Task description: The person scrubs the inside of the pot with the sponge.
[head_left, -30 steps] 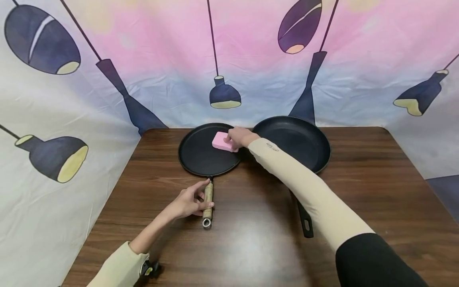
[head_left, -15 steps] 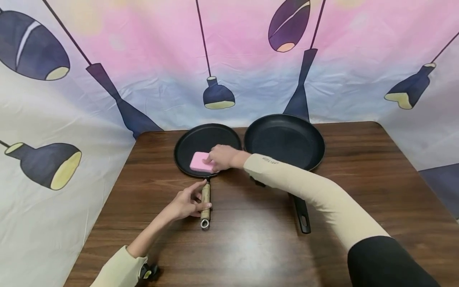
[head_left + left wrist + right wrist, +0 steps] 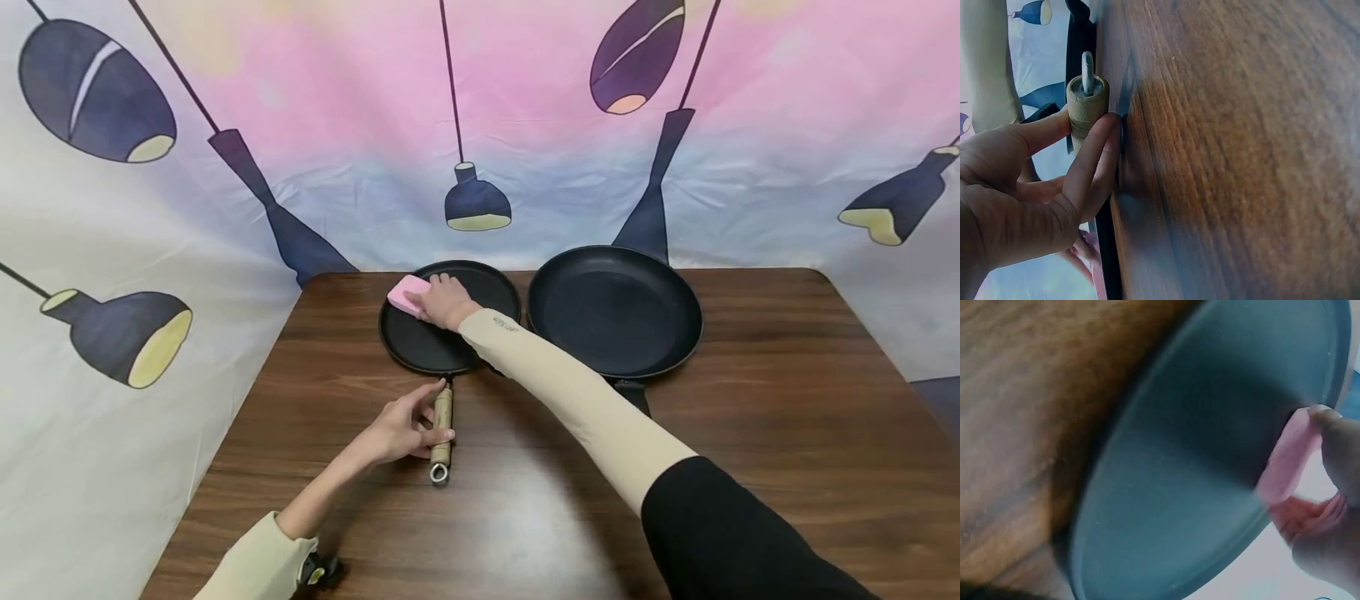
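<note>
A flat black pan [image 3: 427,343] with a low rim lies toward the back of the table, its wooden handle [image 3: 442,414] pointing at me. My left hand [image 3: 395,427] pinches that handle between thumb and fingers; the left wrist view shows the metal ring [image 3: 1087,74] at the handle's end. My right hand [image 3: 446,302] grips a pink sponge [image 3: 408,294] at the pan's far left rim. In the right wrist view the sponge [image 3: 1289,456] stands with its edge against the pan's dark surface, thumb on one side and fingers on the other.
To the right stands a larger, deeper black frying pan [image 3: 615,312], close beside the flat pan. My right sleeve [image 3: 570,392] crosses over its black handle [image 3: 633,393]. Behind the brown wooden table [image 3: 780,417] hangs a cloth [image 3: 360,125] printed with lamps.
My right hand first swept the sponge from the pan's right side toward the front near the handle, then up to the far left rim. The left hand keeps its hold on the handle.
</note>
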`<state>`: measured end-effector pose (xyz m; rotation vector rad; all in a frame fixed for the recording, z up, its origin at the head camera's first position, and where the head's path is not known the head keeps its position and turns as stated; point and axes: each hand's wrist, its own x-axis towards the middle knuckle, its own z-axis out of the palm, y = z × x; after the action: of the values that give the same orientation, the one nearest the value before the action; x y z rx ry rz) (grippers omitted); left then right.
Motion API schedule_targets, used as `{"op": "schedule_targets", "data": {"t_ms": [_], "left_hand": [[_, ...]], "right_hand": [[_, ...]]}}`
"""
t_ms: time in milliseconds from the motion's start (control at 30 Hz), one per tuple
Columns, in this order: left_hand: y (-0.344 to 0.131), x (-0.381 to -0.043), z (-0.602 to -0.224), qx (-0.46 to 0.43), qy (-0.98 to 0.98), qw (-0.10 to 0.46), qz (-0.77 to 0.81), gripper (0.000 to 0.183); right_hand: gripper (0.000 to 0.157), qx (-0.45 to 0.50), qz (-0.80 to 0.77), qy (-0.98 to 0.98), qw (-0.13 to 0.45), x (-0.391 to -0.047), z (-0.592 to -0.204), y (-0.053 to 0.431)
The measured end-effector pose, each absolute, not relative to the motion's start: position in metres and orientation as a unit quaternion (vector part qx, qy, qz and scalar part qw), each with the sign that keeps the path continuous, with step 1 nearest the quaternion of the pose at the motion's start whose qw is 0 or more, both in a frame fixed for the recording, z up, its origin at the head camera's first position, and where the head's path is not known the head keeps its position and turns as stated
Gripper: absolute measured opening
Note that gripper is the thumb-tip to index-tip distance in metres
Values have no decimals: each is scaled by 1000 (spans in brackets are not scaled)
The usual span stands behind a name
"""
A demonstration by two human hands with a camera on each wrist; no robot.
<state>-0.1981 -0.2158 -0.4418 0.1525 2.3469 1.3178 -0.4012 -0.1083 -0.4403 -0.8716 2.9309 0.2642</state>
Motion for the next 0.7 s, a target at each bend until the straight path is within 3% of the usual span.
{"op": "schedule_targets", "data": {"t_ms": [300, 533, 700], "left_hand": [[-214, -200, -440, 64, 856, 222, 462, 81], [-214, -198, -440, 51, 852, 228, 469, 83], [-214, -198, -441, 48, 853, 227, 468, 82]], "right_hand": [[51, -176, 69, 981, 52, -409, -429, -58], [30, -207, 48, 974, 81, -391, -416, -27], [29, -227, 54, 969, 83, -368, -416, -25]]}}
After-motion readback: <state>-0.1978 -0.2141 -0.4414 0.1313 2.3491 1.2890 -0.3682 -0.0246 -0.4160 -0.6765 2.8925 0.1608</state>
